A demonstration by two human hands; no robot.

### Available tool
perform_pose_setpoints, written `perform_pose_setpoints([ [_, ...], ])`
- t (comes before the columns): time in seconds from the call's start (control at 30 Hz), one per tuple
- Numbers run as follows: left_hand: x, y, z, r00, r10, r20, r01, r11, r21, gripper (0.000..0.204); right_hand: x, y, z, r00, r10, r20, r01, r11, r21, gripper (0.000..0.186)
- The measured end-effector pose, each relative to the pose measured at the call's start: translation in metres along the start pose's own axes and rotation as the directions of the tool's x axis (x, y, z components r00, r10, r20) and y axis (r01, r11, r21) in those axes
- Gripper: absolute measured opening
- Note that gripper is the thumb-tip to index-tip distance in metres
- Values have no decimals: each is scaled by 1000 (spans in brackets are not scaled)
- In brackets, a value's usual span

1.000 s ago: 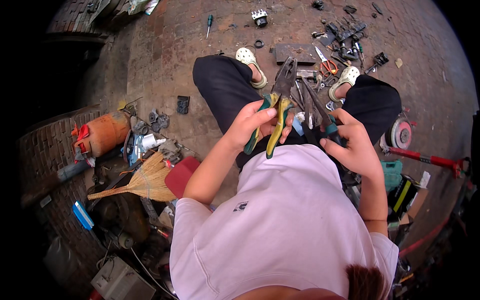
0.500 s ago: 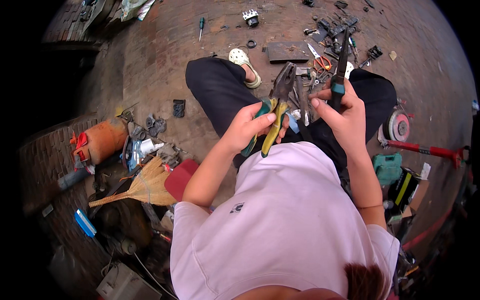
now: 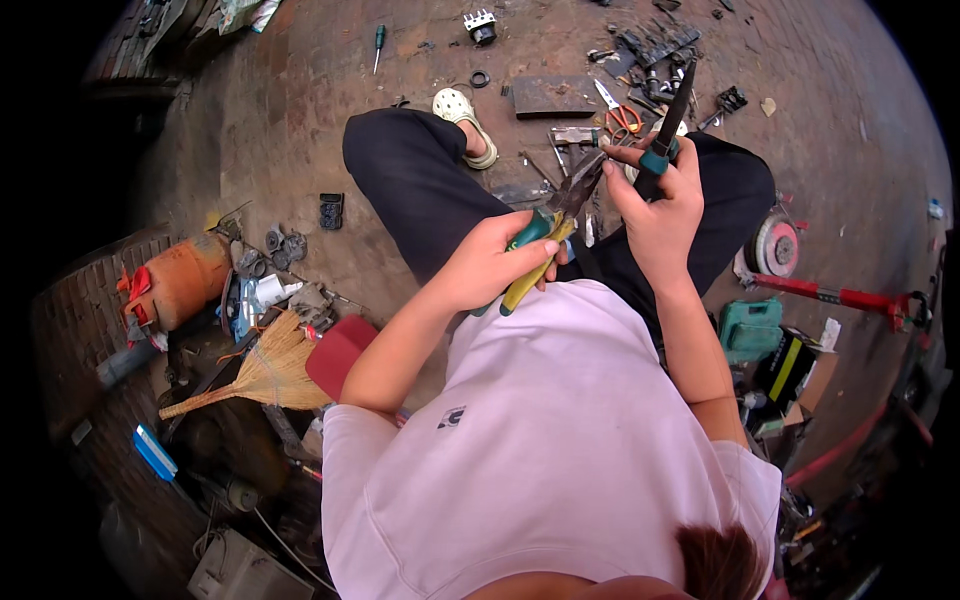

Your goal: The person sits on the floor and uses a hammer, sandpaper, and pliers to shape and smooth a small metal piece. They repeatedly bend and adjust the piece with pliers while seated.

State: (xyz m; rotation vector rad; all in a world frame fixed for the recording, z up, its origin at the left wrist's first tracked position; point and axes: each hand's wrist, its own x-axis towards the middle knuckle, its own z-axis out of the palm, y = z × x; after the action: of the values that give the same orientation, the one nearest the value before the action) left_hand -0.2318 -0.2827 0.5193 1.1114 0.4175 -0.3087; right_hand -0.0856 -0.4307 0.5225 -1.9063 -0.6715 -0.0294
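My left hand (image 3: 487,262) is closed around pliers (image 3: 577,188) with dark metal jaws and green-and-yellow handles. Their jaws point up and right, meeting the thumb and forefinger of my right hand (image 3: 662,212). Whether a small piece sits between those fingertips and the jaws, I cannot make out. Against its palm, my right hand also holds a file-like tool (image 3: 674,115) with a long, dark, tapering blade and a green-and-black handle, blade pointing up and away. Both hands are above my lap, between my knees.
Orange-handled scissors (image 3: 622,118), a dark flat block (image 3: 553,97) and loose metal parts lie on the brick floor ahead. At left are an orange gas cylinder (image 3: 187,275) and a straw broom (image 3: 270,370). A green case (image 3: 750,331) and red bar (image 3: 835,296) lie at right.
The pliers have tilted right, bringing their jaws from apart to my right fingertips. The dark-bladed tool leans slightly more to the right. The whole view has shifted a little.
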Motion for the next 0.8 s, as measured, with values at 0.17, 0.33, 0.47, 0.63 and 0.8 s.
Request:
perform_pose_setpoints([
  [0.17,8,2,1,999,-26,-27,30,989,147,21,-1,13,-3,1000,-28,0,28,998,-49,17],
  [0.33,15,3,0,999,-54,-6,55,987,150,23,1,26,-4,999,-43,-1,43,998,-54,14],
  [0.47,18,2,-3,997,-66,47,61,992,115,28,4,34,-1,999,-29,-43,26,998,-54,13],
  [0.63,20,3,-8,986,-127,105,126,992,17,32,6,41,1,1000,13,-10,-13,999,-36,13],
  [0.8,30,4,-13,992,-121,26,123,988,-94,33,9,61,6,976,217,-10,-213,966,149,12],
])
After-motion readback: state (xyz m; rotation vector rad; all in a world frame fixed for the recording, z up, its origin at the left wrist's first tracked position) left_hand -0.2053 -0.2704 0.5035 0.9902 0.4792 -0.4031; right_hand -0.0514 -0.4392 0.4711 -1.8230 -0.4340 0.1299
